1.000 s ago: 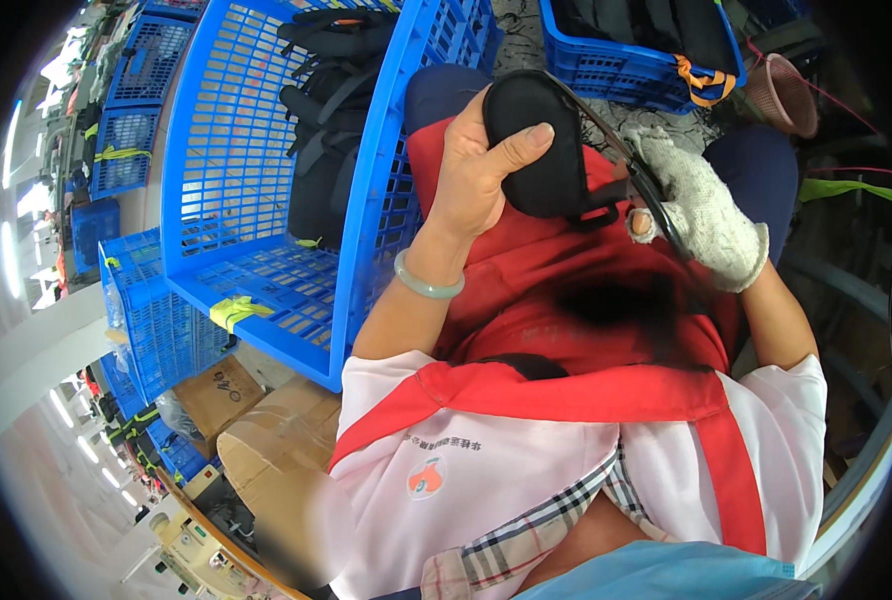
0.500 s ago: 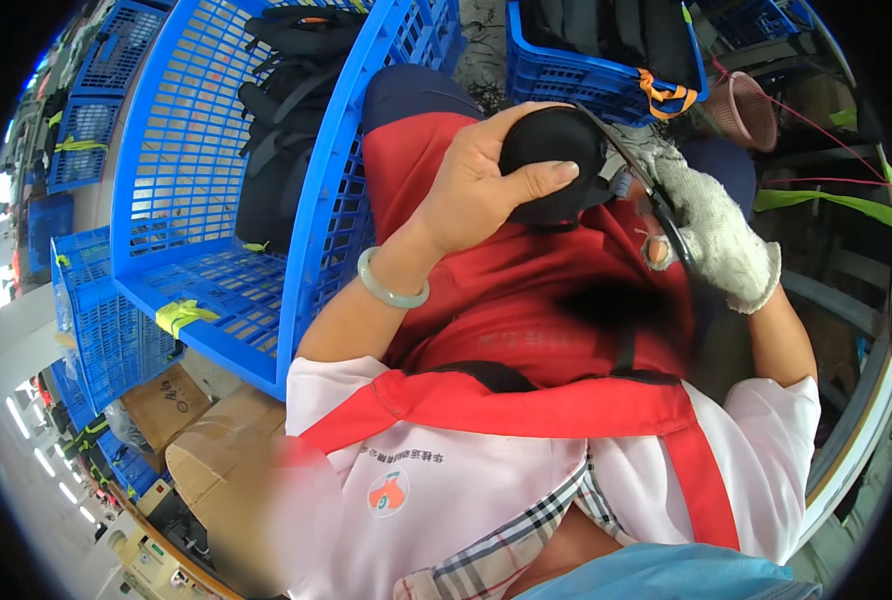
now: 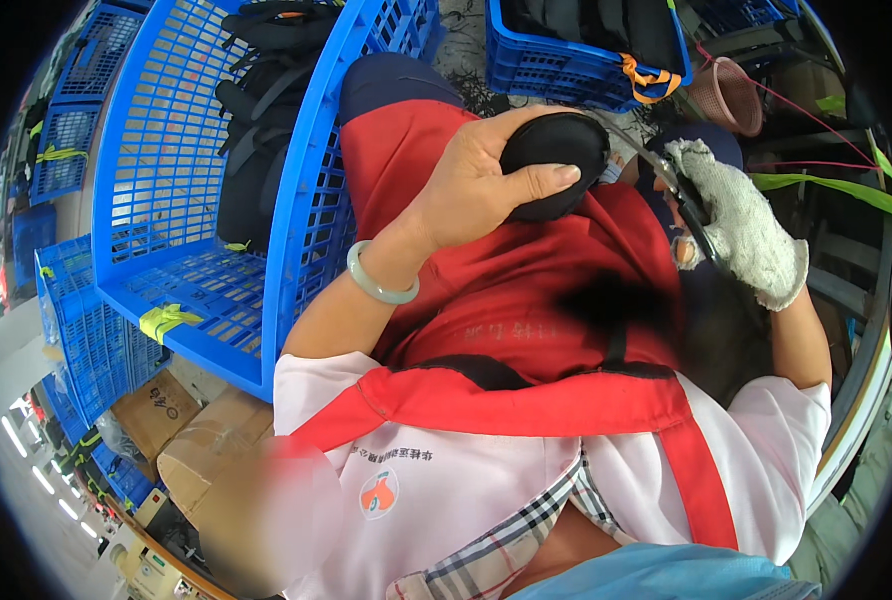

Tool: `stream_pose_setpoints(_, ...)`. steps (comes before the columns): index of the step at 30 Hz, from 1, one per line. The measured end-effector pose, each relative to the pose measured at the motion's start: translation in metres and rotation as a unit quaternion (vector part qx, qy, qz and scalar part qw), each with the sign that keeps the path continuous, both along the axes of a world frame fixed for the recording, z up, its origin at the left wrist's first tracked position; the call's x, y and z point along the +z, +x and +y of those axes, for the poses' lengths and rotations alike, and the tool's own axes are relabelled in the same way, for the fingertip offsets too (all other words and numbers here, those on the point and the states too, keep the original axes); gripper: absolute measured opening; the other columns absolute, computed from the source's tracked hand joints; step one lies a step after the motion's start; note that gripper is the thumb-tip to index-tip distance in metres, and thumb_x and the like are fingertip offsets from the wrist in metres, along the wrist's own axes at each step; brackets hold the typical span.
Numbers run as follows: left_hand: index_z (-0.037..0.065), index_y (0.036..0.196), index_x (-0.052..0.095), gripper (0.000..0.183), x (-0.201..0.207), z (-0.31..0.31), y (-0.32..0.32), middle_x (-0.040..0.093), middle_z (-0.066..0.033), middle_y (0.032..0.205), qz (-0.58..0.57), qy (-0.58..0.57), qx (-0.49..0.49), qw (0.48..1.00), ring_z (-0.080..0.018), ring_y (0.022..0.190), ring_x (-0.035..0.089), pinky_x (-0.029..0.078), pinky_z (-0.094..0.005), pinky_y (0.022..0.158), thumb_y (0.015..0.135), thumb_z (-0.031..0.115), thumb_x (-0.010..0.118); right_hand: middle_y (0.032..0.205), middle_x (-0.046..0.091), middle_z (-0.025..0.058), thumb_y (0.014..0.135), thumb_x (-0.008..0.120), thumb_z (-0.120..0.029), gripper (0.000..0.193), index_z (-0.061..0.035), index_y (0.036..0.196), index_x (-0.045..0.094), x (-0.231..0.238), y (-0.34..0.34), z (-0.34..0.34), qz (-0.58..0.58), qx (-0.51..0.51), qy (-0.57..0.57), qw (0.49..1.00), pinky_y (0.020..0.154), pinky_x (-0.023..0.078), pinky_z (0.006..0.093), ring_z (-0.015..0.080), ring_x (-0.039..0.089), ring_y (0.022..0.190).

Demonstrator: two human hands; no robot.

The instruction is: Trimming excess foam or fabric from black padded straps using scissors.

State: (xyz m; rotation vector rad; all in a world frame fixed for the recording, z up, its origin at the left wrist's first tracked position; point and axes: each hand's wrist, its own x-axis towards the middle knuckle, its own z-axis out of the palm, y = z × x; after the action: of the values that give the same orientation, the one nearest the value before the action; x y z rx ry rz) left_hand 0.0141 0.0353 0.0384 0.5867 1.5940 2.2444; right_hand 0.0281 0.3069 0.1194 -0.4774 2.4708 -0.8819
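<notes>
Blue crates [image 3: 196, 180] lie left of the left hand [image 3: 476, 185], whose grip wraps a black pouch [image 3: 556, 160]; the gloved right hand [image 3: 741, 225] pinches scissors [image 3: 681, 200].

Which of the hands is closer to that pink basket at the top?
Right. The gloved right hand sits just below the pink basket; the left hand, gripping a black pouch, is farther left.

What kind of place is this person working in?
Probably a small workshop or factory floor: big blue plastic crates of black goods stand around, cardboard boxes lie beside them, and the worker wears a red apron.
</notes>
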Motion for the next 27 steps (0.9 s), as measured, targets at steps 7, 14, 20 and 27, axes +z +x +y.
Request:
stream_pose_setpoints(7, 0.000, 0.117, 0.059, 0.035, 0.001, -0.002, 0.002, 0.068, -0.0040, 0.100, -0.015, -0.010, -0.013, 1.000, -0.0108, 0.091, 0.062, 0.050, -0.0251, 0.084, 0.084, 0.005, 0.070, 0.085, 0.056, 0.0157, 0.062, 0.080, -0.056, 0.086, 0.0018, 0.120, 0.053, -0.012, 0.004, -0.001, 0.046, 0.010, -0.016, 0.999, 0.069, 0.044, 0.0368, 0.0301, 0.046, 0.071)
stream_pose_setpoints(14, 0.000, 0.116, 0.060, 0.035, 0.000, 0.000, 0.005, 0.068, -0.0042, 0.100, -0.016, -0.008, -0.016, 1.000, -0.0109, 0.091, 0.063, 0.051, -0.0255, 0.083, 0.083, 0.006, 0.070, 0.081, 0.051, 0.0128, 0.059, 0.073, -0.069, 0.088, 0.0017, 0.109, 0.055, -0.003, 0.001, -0.003, -0.019, 0.014, 0.024, 0.999, 0.064, 0.042, 0.0355, 0.0261, 0.046, 0.067)
stream_pose_setpoints(20, 0.000, 0.117, 0.060, 0.034, -0.008, -0.002, 0.005, 0.068, -0.0041, 0.101, -0.027, -0.023, -0.049, 0.998, -0.0106, 0.092, 0.062, 0.051, -0.0250, 0.084, 0.084, 0.005, 0.069, 0.086, 0.057, 0.0195, 0.063, 0.078, -0.054, 0.082, 0.0006, 0.120, 0.055, 0.011, 0.000, -0.003, -0.034, 0.042, 0.075, 0.996, 0.069, 0.045, 0.0385, 0.0351, 0.047, 0.070)
stream_pose_setpoints(27, -0.001, 0.120, 0.059, 0.036, -0.007, 0.003, 0.009, 0.067, -0.0035, 0.102, -0.034, -0.034, -0.066, 0.997, -0.0103, 0.092, 0.062, 0.050, -0.0246, 0.085, 0.085, 0.005, 0.068, 0.092, 0.057, 0.0217, 0.063, 0.078, -0.054, 0.083, 0.0030, 0.118, 0.054, 0.024, -0.003, 0.003, -0.072, 0.064, 0.112, 0.989, 0.071, 0.046, 0.0402, 0.0400, 0.050, 0.076)
